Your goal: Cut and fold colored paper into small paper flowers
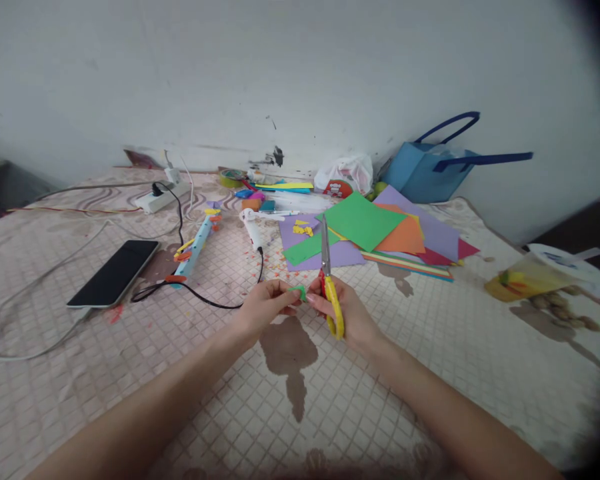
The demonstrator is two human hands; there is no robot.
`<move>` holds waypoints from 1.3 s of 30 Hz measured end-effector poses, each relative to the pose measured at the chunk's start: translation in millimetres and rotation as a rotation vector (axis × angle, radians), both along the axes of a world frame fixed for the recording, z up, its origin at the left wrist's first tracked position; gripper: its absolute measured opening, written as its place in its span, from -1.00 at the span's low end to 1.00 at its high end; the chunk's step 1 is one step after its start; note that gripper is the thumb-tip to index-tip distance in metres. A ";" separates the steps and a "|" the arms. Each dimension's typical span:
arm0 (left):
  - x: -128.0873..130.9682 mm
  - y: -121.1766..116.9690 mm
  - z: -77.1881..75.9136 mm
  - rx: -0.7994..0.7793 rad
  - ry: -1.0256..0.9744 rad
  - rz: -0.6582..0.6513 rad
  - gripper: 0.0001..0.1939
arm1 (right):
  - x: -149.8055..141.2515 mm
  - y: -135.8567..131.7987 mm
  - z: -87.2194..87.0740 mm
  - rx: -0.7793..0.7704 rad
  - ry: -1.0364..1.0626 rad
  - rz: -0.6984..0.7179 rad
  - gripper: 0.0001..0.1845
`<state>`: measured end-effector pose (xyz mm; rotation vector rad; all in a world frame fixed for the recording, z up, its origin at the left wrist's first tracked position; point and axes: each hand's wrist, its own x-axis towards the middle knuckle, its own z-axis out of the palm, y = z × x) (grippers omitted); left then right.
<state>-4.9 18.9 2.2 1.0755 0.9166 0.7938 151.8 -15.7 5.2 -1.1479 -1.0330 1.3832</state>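
My left hand [266,305] and my right hand [347,313] meet over the patterned cloth, both pinching a small green paper piece [299,291] between their fingertips. Yellow-handled scissors [329,280] also sit in my right hand, blades shut and pointing away from me. Just beyond the blades lies a stack of coloured paper sheets [380,230] with a green sheet on top and small yellow cut-outs [303,229] on a purple sheet.
A black phone [115,272] lies at the left with cables and a white power strip [161,196]. A light-blue decorated tube [195,250] and a white glue gun [253,230] lie ahead. A blue bag [430,170] stands at the back right, a yellow container [523,279] at the right.
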 end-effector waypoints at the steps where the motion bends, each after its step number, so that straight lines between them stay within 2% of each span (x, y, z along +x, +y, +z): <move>1: 0.3 -0.1 -0.3 0.010 -0.004 0.005 -0.78 | -0.3 0.0 -0.7 0.002 -0.004 0.006 -0.70; 5: 0.4 1.2 -1.8 0.033 -0.019 0.019 -0.79 | -0.5 0.2 -3.4 0.039 -0.032 0.024 -0.68; 9: -3.5 7.1 0.5 -0.001 -0.104 0.098 -0.78 | 4.1 -2.6 -0.8 0.020 -0.103 0.051 -0.67; 13: -9.5 13.1 7.8 -0.030 -0.192 0.147 -0.79 | 12.6 -10.6 2.2 0.076 -0.214 0.195 -0.66; 16: -13.0 15.1 15.0 -0.015 -0.229 0.162 -0.81 | 17.6 -17.7 -1.4 0.076 -0.170 0.343 -0.62; 19: -16.1 15.8 23.1 0.012 -0.251 0.196 -0.82 | 18.4 -24.0 -5.4 0.063 -0.159 0.425 -0.59; 24: -20.9 15.5 34.1 0.039 -0.300 0.211 -0.80 | 10.6 -31.3 -0.5 0.090 -0.388 0.407 -0.57; 28: -22.3 14.7 37.1 0.046 -0.314 0.219 -0.79 | 3.9 -31.5 3.5 0.098 -0.507 0.346 -0.61; 34: -20.3 13.5 35.6 0.062 -0.306 0.233 -0.76 | -1.0 -29.0 0.2 0.123 -0.532 0.318 -0.63; 39: -18.5 11.7 34.5 0.095 -0.306 0.247 -0.77 | -4.8 -30.0 4.9 0.117 -0.542 0.314 -0.61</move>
